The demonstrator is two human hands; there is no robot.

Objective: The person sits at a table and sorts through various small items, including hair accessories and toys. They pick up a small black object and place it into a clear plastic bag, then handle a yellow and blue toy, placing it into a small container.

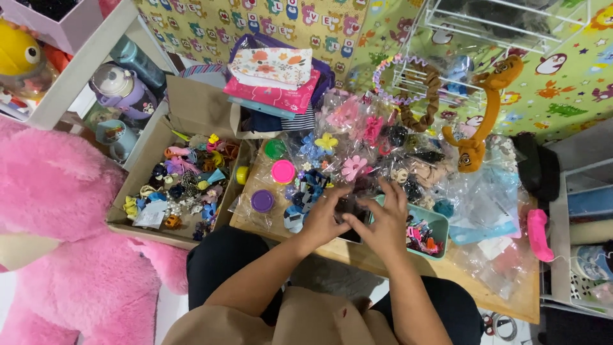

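Meeting over the middle of the wooden surface (383, 265), the left hand (321, 220) and right hand (384, 225) both hold a small dark clear-wrapped packet (350, 211); each grip is closed on it, fingers curled around its edges. The packet sits just above the surface's near edge, touching a teal tray (440, 223) of hair clips on the right. Bagged flower clips (353, 167) lie just beyond, a purple lid (262, 200) to the left, and a cardboard box (159, 185) of accessories farther left.
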